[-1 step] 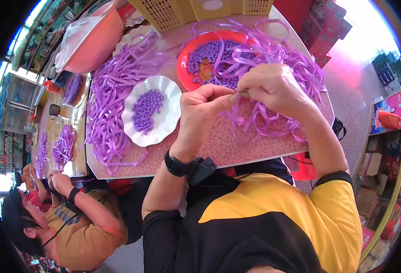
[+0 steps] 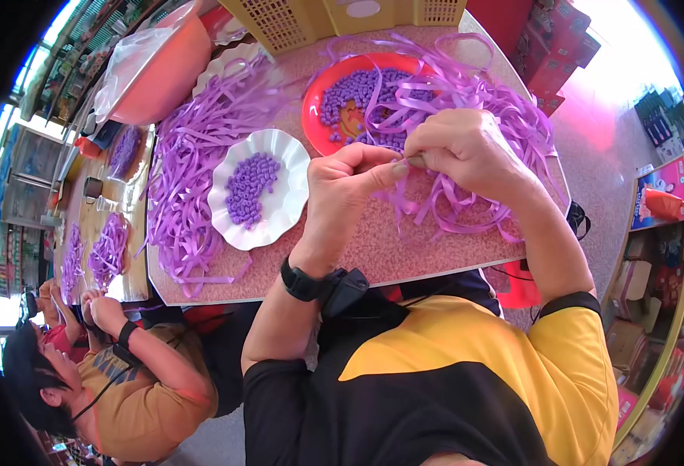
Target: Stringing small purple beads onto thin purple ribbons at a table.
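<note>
My left hand (image 2: 350, 177) and my right hand (image 2: 460, 151) meet over the near part of the table, both closed in a pinch with the fingertips almost touching. A thin bit of purple ribbon (image 2: 409, 203) shows at and below the fingertips; most of it is hidden by the fingers. Just beyond my hands lies a red plate (image 2: 312, 110) holding many small purple beads (image 2: 352, 92), with ribbon strands across it. Left of my left hand sits a white scalloped dish (image 2: 290, 190) with a heap of similar purple beads (image 2: 250, 189).
Loose purple ribbons (image 2: 183, 182) cover the table's left side, and another pile (image 2: 505, 109) lies at the right. A yellow crate (image 2: 342, 22) stands at the back, a pink basin (image 2: 175, 70) at the far left. Beside me, a co-worker (image 2: 148, 388) works at a wooden table (image 2: 134, 268).
</note>
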Demonstrator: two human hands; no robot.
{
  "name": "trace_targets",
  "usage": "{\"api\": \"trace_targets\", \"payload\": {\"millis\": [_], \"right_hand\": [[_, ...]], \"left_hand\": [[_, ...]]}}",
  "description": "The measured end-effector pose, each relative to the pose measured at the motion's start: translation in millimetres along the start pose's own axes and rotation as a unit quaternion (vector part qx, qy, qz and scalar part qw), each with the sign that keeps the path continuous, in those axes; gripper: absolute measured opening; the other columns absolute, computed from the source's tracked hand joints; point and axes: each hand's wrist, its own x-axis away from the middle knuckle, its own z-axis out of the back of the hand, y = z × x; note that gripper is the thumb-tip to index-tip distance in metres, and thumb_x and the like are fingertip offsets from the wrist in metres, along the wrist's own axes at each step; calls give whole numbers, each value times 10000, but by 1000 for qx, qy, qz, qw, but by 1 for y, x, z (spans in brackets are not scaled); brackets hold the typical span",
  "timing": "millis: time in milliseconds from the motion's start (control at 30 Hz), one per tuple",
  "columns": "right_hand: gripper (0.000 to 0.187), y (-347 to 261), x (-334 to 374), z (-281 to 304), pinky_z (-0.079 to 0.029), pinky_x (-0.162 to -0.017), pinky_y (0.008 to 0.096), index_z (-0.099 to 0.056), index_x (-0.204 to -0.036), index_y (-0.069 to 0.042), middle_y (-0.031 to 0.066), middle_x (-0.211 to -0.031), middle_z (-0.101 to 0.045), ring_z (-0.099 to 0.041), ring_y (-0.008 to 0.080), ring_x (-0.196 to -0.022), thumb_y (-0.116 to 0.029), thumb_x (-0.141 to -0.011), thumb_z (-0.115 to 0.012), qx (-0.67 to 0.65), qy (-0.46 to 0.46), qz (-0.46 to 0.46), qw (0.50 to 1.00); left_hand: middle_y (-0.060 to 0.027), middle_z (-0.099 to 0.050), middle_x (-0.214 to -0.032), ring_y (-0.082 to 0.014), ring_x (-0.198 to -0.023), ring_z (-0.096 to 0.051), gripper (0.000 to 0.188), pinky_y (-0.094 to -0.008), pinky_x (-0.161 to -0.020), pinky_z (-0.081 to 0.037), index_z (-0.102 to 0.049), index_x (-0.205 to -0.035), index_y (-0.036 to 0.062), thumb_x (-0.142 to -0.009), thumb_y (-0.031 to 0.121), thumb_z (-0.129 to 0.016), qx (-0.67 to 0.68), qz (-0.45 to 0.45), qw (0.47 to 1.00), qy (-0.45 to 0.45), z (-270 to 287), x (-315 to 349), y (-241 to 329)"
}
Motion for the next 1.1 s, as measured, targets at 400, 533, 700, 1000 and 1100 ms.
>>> {"api": "trace_targets", "payload": {"millis": [400, 533, 700, 1000, 1100], "right_hand": [[97, 26, 6, 38, -516, -719, 232, -705, -910, 9, 19, -835, -701, -647, 89, -789, 38, -828, -663, -115, 94, -128, 981], [95, 57, 17, 73, -499, -698, 222, -729, -924, -19, 18, -816, -695, -632, 83, -755, -17, -848, -673, -145, 241, -167, 945], [102, 57, 13, 68, -485, -613, 243, -756, -910, -71, -2, -754, -658, -581, 76, -656, -101, -878, -664, 272, 322, -300, 856], [54, 35, 6, 47, -458, -469, 295, -676, -858, -26, 83, -713, -565, -602, 213, -613, -63, -856, -637, -666, -71, 125, 732], [47, 32, 6, 39, -491, -521, 322, -650, -809, -12, 113, -846, -619, -617, 236, -650, -50, -828, -670, -646, -33, 39, 762]], "left_hand": [[17, -631, -689, -22, -566, -500, 84, -191, -509, -383, -722, -848, -1, -808, 42, -781, -10, 15, 998, 67, 19, -4, 6], [36, -562, -618, -16, -461, -407, 115, -178, -409, -274, -703, -840, -13, -815, 57, -790, 34, -9, 992, 124, 30, -11, 1], [0, -587, -630, -52, -470, -474, 120, -197, -414, -323, -697, -865, -10, -841, 81, -771, 56, -20, 991, 116, 30, -17, 0], [-43, -580, -692, -177, -595, -591, 193, -279, -479, -412, -644, -958, -11, -930, 176, -689, 202, -6, 978, 48, 38, -18, 2], [-43, -567, -693, -184, -618, -593, 227, -291, -501, -417, -633, -970, -19, -947, 204, -667, 223, -3, 975, 12, 26, -9, 22]]}}
